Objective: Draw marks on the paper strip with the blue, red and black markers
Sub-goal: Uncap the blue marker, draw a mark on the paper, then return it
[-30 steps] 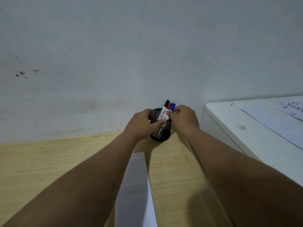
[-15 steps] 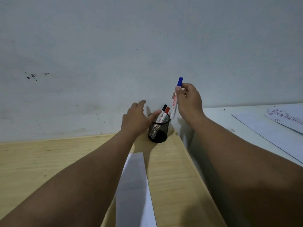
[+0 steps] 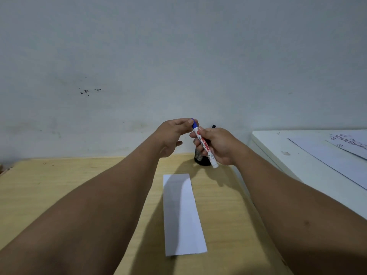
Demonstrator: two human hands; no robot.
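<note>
My right hand (image 3: 218,144) grips the white barrel of the blue marker (image 3: 206,148), held tilted above the desk. My left hand (image 3: 172,135) pinches the marker's blue cap (image 3: 195,124) between thumb and fingers. Behind both hands stands the black mesh pen cup (image 3: 200,159), mostly hidden, with the black marker's cap (image 3: 213,126) poking out above my right hand. The red marker is hidden. A blank white paper strip (image 3: 183,215) lies lengthwise on the wooden desk (image 3: 59,185) below my hands.
A grey wall rises right behind the desk. A white table (image 3: 278,151) with printed sheets of paper (image 3: 337,155) adjoins the desk on the right, slightly higher than it.
My right hand brought the blue marker down from above the cup toward me. My left hand left the cup and took hold of the marker's cap. The camera tilted down, showing the whole strip.
</note>
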